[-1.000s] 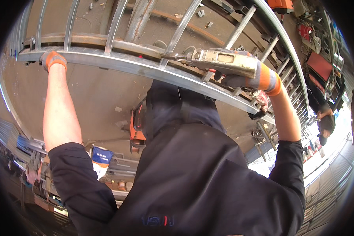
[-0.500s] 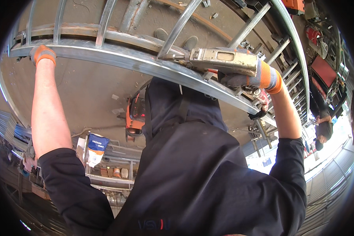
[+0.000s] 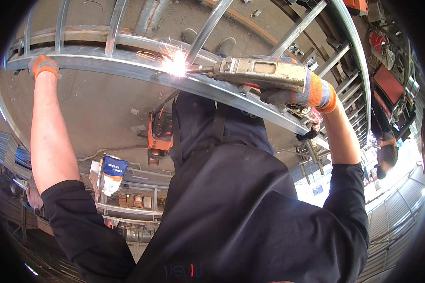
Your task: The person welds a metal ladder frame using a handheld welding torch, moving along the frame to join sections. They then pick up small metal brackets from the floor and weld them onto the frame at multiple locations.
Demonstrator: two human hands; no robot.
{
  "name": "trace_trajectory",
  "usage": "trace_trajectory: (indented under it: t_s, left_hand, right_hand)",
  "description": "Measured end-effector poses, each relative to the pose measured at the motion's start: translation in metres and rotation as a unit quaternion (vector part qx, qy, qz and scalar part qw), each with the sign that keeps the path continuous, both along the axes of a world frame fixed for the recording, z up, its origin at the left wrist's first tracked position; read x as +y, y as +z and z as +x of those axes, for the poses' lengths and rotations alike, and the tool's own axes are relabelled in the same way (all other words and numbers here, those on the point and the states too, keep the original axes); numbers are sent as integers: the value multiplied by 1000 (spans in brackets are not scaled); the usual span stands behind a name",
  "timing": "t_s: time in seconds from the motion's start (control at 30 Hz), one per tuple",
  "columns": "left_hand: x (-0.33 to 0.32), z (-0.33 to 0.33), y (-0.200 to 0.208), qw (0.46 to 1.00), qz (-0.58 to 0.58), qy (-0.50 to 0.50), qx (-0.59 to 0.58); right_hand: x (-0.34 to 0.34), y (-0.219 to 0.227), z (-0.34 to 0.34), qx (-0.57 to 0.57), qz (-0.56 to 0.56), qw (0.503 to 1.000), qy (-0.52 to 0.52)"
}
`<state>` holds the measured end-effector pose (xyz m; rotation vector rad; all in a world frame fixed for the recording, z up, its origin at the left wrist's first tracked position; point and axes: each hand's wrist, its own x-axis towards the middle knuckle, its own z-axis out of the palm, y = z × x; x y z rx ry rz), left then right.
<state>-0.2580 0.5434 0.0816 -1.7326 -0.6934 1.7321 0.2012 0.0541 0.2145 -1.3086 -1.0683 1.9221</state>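
My right hand (image 3: pixel 300 94), in an orange and grey glove, is wrapped round the handle of a metal-bodied welding gun (image 3: pixel 264 70). The gun's nozzle points left, and bright sparks (image 3: pixel 175 63) fly from its tip. They burst where an upright bar (image 3: pixel 208 30) meets the long steel rail (image 3: pixel 123 65) of a metal frame. Far to the left, my gloved left hand (image 3: pixel 43 65) closes over the same rail near its end; its fingertips are partly hidden.
An orange machine (image 3: pixel 160 137) stands on the floor beyond the rail. A blue and white bag (image 3: pixel 113 174) is by shelving at lower left. On the right, a curved frame with several bars (image 3: pixel 359 61) rises, and another person (image 3: pixel 387 146) is farther off.
A burst of sparks has appeared at the nozzle, where none showed before. The gun and both hands have shifted slightly left in the view, along with the rail.
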Motion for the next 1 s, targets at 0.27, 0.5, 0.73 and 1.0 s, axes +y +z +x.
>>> trace_trajectory:
  t_s: [0.27,0.5,0.73,1.0]
  left_hand:
    - [-6,7,8,1000,-16,-7,-5]
    - [-14,16,17,999,-25,-15,13]
    - [-10,13,14,1000,-11,5,-4]
    - [-4,5,6,1000,-11,-2,-3]
  right_hand:
    - [4,1,-5,-51,119,992,2]
    - [3,4,-1,-54,53,996,42]
    - [-8,-8,1,-72,128,988,43]
    - [-13,-6,4,-52,83,995,34]
